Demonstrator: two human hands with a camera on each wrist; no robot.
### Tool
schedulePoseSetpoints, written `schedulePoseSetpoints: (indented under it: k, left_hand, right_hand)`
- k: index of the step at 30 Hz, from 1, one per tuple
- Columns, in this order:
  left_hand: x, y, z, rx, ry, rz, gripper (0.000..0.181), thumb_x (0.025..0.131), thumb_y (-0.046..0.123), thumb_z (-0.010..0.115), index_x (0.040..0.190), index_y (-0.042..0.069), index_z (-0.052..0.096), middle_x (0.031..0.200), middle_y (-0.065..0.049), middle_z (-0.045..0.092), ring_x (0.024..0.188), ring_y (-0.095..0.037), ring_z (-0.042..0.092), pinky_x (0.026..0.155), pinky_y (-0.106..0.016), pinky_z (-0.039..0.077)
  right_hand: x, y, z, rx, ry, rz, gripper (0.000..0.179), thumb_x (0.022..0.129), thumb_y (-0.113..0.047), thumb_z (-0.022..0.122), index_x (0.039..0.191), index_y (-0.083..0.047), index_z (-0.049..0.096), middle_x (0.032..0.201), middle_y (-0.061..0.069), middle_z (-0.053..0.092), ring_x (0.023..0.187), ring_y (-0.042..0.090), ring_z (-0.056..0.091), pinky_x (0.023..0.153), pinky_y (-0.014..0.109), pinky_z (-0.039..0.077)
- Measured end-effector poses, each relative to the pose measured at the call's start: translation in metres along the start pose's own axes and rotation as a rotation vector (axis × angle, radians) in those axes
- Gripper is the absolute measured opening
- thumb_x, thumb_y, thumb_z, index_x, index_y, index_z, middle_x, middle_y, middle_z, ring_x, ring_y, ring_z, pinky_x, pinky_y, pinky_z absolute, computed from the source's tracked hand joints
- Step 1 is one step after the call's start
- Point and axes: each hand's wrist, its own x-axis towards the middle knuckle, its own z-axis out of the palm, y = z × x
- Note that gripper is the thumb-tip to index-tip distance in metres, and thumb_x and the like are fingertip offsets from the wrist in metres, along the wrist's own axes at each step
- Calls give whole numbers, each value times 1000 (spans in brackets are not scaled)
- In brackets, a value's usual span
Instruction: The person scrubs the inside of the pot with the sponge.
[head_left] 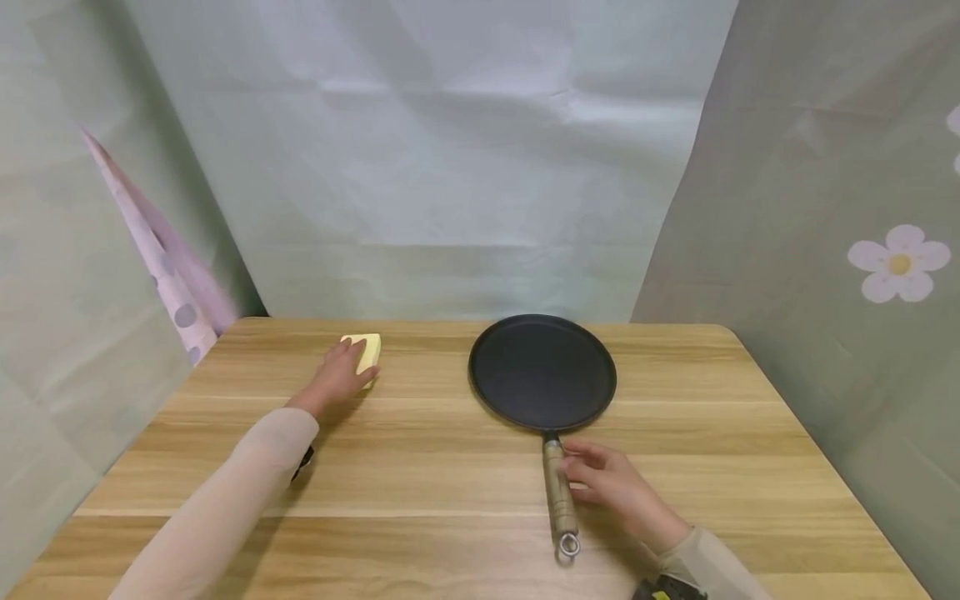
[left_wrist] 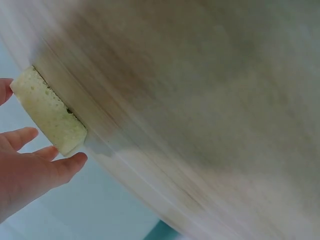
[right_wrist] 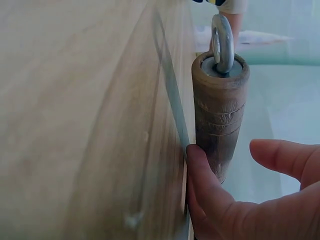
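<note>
A pale yellow sponge (head_left: 369, 353) lies toward the back left of the table. My left hand (head_left: 337, 377) reaches over it, fingers spread. In the left wrist view the fingertips stand around the porous sponge (left_wrist: 49, 112), near its corners; firm contact is unclear. A flat black round pan (head_left: 543, 371) rests right of centre, its wooden handle (head_left: 558, 492) pointing toward me. Beside the handle's right side is my right hand (head_left: 617, 490). The right wrist view shows the thumb apart from the handle (right_wrist: 218, 112) and other fingers low by the tabletop.
The wood-grain table (head_left: 420, 475) has rounded back corners. Pale curtains (head_left: 465, 167) hang behind and on both sides, one printed with a flower (head_left: 898, 264). A metal ring (head_left: 569, 545) hangs from the end of the pan handle.
</note>
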Motion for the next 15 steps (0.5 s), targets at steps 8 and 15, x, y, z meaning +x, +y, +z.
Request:
schedulePoseSetpoints:
  k: [8,15]
  left_hand:
    - [2,4,3,19,3,1,64,97,22,52,142,-15,26,145,-44,14,133,-62,10,100,-73,21]
    - [2,4,5,18,0,-16,62,97,19,49,144,-14,25,146,-43,10,133,-63,8,102,-72,18]
  right_hand:
    - [1,-1,5,-109,26,-8,61,85,-3,68,136,16,40,107,19,58,87,17,60,76,37,56]
    - [3,0,6,-147,50,25,62,81,0,71,135,13,43,105,18,58,85,17,60,73,35,56]
